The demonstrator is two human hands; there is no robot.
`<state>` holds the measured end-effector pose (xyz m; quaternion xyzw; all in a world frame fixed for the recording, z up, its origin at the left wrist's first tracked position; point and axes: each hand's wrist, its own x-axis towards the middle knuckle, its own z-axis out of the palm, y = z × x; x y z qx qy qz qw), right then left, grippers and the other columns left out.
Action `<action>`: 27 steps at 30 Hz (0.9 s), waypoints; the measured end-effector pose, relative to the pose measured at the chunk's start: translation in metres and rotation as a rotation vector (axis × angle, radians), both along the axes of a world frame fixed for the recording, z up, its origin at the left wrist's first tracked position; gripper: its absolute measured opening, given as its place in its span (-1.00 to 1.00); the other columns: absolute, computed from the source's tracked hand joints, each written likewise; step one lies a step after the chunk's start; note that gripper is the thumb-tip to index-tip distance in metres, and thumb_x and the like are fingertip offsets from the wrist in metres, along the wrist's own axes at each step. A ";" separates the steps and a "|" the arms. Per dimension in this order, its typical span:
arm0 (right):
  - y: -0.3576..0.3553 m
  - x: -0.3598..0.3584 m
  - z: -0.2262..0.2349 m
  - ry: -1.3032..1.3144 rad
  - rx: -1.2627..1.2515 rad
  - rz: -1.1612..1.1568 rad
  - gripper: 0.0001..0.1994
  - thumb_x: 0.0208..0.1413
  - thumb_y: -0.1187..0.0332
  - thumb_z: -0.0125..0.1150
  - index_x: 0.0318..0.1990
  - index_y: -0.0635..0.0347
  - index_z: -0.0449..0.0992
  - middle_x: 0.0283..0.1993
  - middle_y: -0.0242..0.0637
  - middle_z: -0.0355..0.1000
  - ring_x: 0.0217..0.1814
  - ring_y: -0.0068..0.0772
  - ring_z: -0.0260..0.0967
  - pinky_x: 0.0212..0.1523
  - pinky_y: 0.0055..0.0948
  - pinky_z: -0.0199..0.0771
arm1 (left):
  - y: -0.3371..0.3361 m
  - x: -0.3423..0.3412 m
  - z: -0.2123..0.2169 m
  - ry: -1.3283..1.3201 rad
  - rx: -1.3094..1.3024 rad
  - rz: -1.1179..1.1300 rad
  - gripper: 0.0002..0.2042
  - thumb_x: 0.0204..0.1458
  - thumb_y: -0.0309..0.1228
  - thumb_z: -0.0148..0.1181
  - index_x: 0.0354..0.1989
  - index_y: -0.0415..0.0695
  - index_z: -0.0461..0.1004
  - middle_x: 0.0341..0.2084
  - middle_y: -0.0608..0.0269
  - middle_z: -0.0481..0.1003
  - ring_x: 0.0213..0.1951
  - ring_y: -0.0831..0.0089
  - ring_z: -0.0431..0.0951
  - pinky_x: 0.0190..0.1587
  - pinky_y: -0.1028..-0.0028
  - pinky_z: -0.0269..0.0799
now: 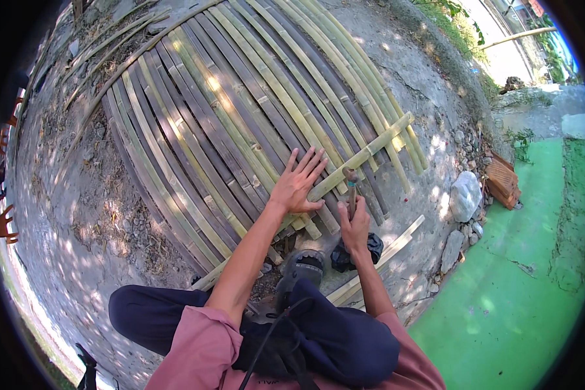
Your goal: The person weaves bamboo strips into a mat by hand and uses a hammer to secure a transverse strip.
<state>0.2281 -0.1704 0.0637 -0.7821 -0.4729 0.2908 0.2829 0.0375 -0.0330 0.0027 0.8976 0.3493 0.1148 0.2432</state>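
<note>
- Fingers (305, 164) of the left hand (297, 184) are spread apart and pressed flat on the bamboo slats (227, 117), which are laid side by side on the dirt ground (78, 214).
- A cross strip (364, 156) is laid over the slats, just beside that hand.
- A hammer (351, 188) is gripped upright by the right hand (354, 227), its head held at the strip.

Bare dirt ground (78, 214) carries a bamboo-slat mat (227, 123), stones (465, 195) and, seemingly, bricks (502, 182).

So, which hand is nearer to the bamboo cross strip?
Left. The left hand presses flat beside the cross strip, touching it; the right hand grips a hammer below it.
</note>
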 end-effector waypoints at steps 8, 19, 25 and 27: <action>-0.047 -0.007 -0.002 0.162 -0.048 -0.174 -0.67 0.52 0.21 0.14 0.15 0.33 0.52 -0.35 0.06 0.57 -0.31 0.08 0.61 -0.25 -0.08 0.52 | 0.001 -0.008 -0.021 -0.108 0.065 0.034 0.07 0.01 0.30 0.43 0.64 0.02 0.15 0.70 0.13 0.03 0.71 0.13 -0.06 0.72 -0.19 -0.42; -0.069 -0.002 0.007 -0.176 0.100 0.389 -0.51 0.37 0.26 0.33 0.42 0.04 0.51 -0.09 -0.11 0.61 -0.20 0.11 0.64 -0.24 -0.01 0.64 | -0.058 -0.029 -0.005 -0.102 -0.007 0.214 0.22 -0.12 0.21 0.57 0.64 -0.20 0.09 0.69 -0.07 0.00 0.72 0.03 -0.10 0.67 -0.32 -0.44; -0.052 -0.003 0.000 -0.228 0.104 0.568 -0.49 0.39 0.23 0.31 0.47 -0.07 0.49 -0.13 -0.13 0.57 -0.26 0.12 0.61 -0.28 0.02 0.62 | -0.089 -0.055 0.003 0.032 -0.011 0.382 0.28 -0.11 0.29 0.51 0.68 -0.25 0.04 0.71 -0.09 -0.06 0.72 0.01 -0.10 0.67 -0.30 -0.44; -0.048 -0.004 0.001 -0.242 0.123 0.619 -0.48 0.40 0.22 0.31 0.47 -0.08 0.48 -0.15 -0.13 0.55 -0.26 0.13 0.60 -0.29 0.02 0.61 | -0.090 -0.059 0.001 0.053 -0.006 0.381 0.27 -0.09 0.30 0.48 0.69 -0.23 0.02 0.72 -0.09 -0.07 0.72 0.01 -0.12 0.67 -0.29 -0.45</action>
